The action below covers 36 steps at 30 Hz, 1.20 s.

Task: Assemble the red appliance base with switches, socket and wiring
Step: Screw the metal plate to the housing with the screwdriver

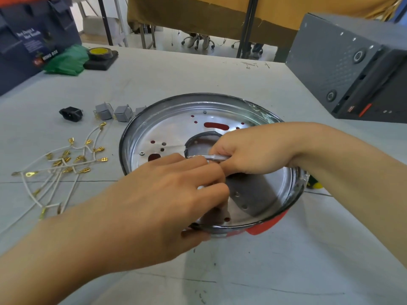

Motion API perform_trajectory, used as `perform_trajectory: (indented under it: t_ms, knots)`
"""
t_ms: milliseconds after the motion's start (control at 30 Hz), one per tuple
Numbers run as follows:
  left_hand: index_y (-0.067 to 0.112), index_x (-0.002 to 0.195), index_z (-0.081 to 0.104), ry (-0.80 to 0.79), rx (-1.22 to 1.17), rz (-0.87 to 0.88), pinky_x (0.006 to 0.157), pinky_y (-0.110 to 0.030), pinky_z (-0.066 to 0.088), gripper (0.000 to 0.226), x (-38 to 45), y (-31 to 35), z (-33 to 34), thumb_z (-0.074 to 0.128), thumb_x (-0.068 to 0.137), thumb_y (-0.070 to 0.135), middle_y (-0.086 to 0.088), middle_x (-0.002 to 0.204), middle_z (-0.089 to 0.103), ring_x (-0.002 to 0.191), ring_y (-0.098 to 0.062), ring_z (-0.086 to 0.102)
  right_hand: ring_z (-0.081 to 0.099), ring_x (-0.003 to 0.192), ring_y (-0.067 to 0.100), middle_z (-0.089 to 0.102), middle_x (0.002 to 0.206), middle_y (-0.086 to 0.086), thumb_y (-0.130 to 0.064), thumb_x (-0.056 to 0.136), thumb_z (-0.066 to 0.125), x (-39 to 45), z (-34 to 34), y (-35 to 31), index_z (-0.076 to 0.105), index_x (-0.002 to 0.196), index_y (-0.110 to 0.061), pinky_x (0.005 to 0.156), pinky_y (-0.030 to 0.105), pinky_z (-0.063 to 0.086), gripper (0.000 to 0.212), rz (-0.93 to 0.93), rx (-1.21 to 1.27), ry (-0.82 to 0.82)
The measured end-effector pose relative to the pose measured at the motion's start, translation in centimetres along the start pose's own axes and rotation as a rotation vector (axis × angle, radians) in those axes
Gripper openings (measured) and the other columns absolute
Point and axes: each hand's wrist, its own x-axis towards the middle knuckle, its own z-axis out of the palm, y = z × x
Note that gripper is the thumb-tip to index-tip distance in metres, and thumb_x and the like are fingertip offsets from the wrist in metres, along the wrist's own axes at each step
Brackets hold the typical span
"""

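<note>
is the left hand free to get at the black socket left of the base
Probably not yet: the left hand grips the base rim and touches the right hand's metal tool. The socket lies unobstructed.

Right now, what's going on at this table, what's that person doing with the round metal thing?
A person is working inside the red appliance base, a shallow round pan with a shiny metal plate. The right hand grips a slim metal tool over the plate, and the left hand meets its tip, thumb on the near rim. What the fingertips hold is hidden. To the left on the table, untouched, lie the black socket, grey switches and white wires with brass terminals.
</note>
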Motion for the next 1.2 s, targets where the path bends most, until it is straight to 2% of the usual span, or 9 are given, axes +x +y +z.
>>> perform_trajectory:
  t_ms: [167,333,467,600,700,800,1000,1100,1200]
  knots:
    - [0.025,0.092,0.061,-0.005,0.012,-0.003,0.066,-0.027,0.049,0.030,0.0,0.0,0.2,0.052,0.071,0.045,0.010,0.097,0.060,0.084,-0.011,0.055,0.041,0.061,0.011,0.046,0.065,-0.001,-0.024,0.092,0.055,0.4,-0.2,0.1,0.052,0.066,-0.017,0.060,0.027,0.037,0.027,-0.018,-0.023,-0.024]
    - [0.022,0.103,0.063,0.024,0.029,-0.005,0.068,-0.027,0.054,0.047,-0.2,0.1,0.9,0.067,0.061,0.043,0.007,0.104,0.059,0.092,-0.010,0.050,0.040,0.053,0.004,0.047,0.061,-0.006,-0.021,0.093,0.055,0.3,0.0,0.4,0.050,0.063,-0.020,0.050,0.016,0.035,0.030,-0.024,0.001,-0.006]
    - [0.021,0.103,0.064,0.005,0.042,-0.022,0.068,-0.026,0.053,0.062,-0.2,0.3,1.2,0.082,0.048,0.042,0.005,0.105,0.060,0.092,-0.011,0.045,0.038,0.053,0.005,0.046,0.061,-0.005,-0.020,0.092,0.056,0.3,0.1,0.5,0.049,0.061,-0.021,0.050,0.017,0.033,0.032,-0.031,0.015,0.022]
    - [0.021,0.102,0.065,0.008,0.034,-0.032,0.066,-0.029,0.052,0.063,-0.1,0.2,1.1,0.084,0.046,0.040,0.006,0.103,0.061,0.088,-0.011,0.046,0.037,0.055,0.007,0.044,0.060,-0.005,-0.018,0.091,0.056,0.3,0.2,0.6,0.047,0.059,-0.020,0.054,0.023,0.033,0.033,-0.044,0.008,0.056]
    - [0.021,0.104,0.065,0.010,0.012,-0.039,0.066,-0.029,0.052,0.056,-0.1,0.1,0.8,0.079,0.055,0.044,0.006,0.102,0.062,0.087,-0.012,0.051,0.039,0.056,0.008,0.047,0.062,-0.002,-0.019,0.091,0.056,0.3,0.3,0.6,0.050,0.062,-0.019,0.055,0.025,0.035,0.030,-0.049,0.011,0.059]
    - [0.021,0.101,0.065,0.012,0.003,-0.055,0.077,-0.029,0.042,0.042,-0.2,0.2,0.4,0.060,0.072,0.051,0.006,0.102,0.062,0.088,-0.015,0.058,0.042,0.059,0.009,0.050,0.065,0.000,-0.019,0.091,0.056,0.3,0.2,0.5,0.054,0.064,-0.018,0.057,0.026,0.036,0.026,-0.043,0.017,0.063]
    - [0.018,0.101,0.067,0.068,0.054,-0.144,0.081,-0.034,0.040,0.049,-0.6,0.0,0.3,0.050,0.079,0.058,0.005,0.105,0.065,0.088,-0.020,0.061,0.044,0.066,0.021,0.049,0.074,0.009,-0.029,0.093,0.053,0.8,-0.5,0.2,0.061,0.084,-0.007,0.063,0.032,0.036,0.025,-0.007,0.004,-0.074]
    - [0.017,0.102,0.067,0.071,0.047,-0.144,0.078,-0.034,0.041,0.051,-0.9,-0.2,0.3,0.049,0.079,0.059,0.005,0.101,0.065,0.084,-0.021,0.062,0.034,0.049,0.016,0.042,0.056,0.002,-0.026,0.093,0.056,1.1,-0.9,-0.3,0.058,0.075,-0.011,0.046,0.023,0.028,0.023,-0.003,0.064,-0.177]
    - [0.019,0.099,0.068,0.058,0.044,-0.133,0.077,-0.030,0.040,0.049,-1.1,-0.4,0.3,0.049,0.077,0.058,0.006,0.098,0.065,0.082,-0.020,0.063,0.029,0.041,0.008,0.039,0.041,-0.013,-0.023,0.090,0.061,1.6,-1.8,-0.5,0.058,0.064,-0.018,0.043,0.019,0.024,0.027,-0.036,0.068,-0.212]
